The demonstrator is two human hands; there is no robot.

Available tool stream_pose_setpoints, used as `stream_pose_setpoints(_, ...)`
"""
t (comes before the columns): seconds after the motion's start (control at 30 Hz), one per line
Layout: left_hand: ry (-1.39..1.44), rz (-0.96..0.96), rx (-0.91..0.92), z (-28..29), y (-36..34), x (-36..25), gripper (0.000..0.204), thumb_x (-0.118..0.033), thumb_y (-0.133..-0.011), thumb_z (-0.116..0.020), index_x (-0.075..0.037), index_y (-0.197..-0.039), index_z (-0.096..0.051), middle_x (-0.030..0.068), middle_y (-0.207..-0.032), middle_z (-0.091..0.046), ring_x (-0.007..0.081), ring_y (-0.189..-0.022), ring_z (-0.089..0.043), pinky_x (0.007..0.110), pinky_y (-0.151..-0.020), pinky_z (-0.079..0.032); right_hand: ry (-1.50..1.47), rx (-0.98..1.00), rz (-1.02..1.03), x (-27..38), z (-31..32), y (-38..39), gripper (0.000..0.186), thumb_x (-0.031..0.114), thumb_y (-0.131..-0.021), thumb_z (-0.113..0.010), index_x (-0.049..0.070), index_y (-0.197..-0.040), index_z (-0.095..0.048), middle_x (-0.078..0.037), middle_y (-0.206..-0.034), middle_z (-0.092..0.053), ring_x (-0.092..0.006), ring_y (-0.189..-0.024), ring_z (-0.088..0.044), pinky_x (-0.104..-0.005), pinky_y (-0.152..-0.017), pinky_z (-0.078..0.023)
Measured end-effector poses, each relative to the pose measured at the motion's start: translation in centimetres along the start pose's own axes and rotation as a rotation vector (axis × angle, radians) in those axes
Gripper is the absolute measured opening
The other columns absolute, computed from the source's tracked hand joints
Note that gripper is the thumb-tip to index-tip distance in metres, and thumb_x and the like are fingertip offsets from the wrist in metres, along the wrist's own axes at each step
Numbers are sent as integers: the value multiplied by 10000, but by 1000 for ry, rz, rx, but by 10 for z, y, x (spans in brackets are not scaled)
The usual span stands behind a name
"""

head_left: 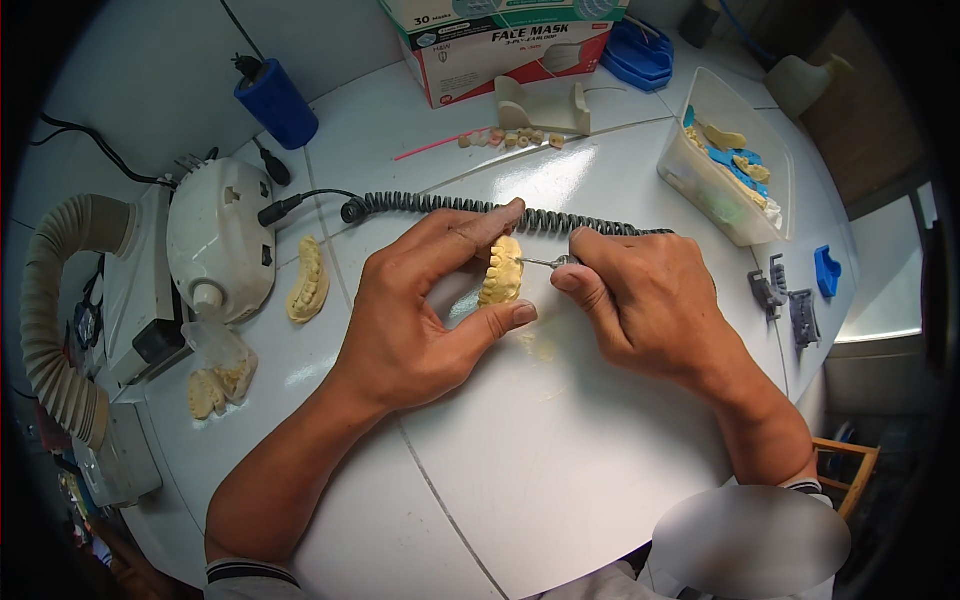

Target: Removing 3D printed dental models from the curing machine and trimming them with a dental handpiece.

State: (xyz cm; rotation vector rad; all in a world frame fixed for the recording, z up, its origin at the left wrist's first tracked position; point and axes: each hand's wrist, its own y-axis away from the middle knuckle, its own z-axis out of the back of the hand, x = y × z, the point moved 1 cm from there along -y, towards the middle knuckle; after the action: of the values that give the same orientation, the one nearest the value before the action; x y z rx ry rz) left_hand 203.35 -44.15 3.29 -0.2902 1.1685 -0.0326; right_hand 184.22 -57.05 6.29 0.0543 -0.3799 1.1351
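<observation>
My left hand (415,305) holds a pale yellow plaster dental cast (502,272) over the middle of the table, with its row of teeth showing. The thumb is at the lower end of the cast and the fingers at its upper end. My right hand (655,295) is closed round a rotary handpiece (564,261), most of which the fingers hide. From it a thin metal bur (538,263) reaches left to the cast's edge; whether it touches I cannot tell. Yellow dust (540,348) lies on the white tabletop (500,450) below.
A black coiled cord (440,203) runs from a white control unit (222,240) behind both hands. Left are another cast (308,280), bagged cast pieces (207,393) and a ribbed hose (50,300). Farther back stand a mask box (510,60) and a plastic tub (700,200) of scraps.
</observation>
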Motion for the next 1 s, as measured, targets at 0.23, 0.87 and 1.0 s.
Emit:
stream_pose_setpoints(0.23, -3, -6, -6, 0, 0, 1, 714, -38, -822, -857, 42, -1471, -570, 173, -1296, -632, 219, -1228, -626, 352, -1128, -480, 2, -11, 5, 1, 1, 0, 443, 418, -1065, -552, 73, -792, -605, -121, -638, -649, -361, -569, -646, -469, -546, -488)
stream_pose_setpoints(0.87, -52, 39, -53, 1, -1, -8, 606, -106, -766, -920, -22, -1313, -675, 120, -1229, -667, 219, -1178, -663, 354, -1063, -524, 8, -32, -6, -6, 3, 6, 416, 421, -1060, -561, 77, -829, -597, -110, -666, -650, -353, -578, -649, -458, -532, -486)
stream_pose_setpoints(1.0, -48, 27, -91, 1, 4, -4, 620, -145, -742, -937, -24, -1295, -686, 138, -1235, -680, 242, -1157, -676, 362, -1048, -536, 49, -19, 11, -3, 0, 5, 424, 442, -1050, -572, 83, -825, -584, -92, -671, -643, -328, -539, -632, -444, -493, -475)
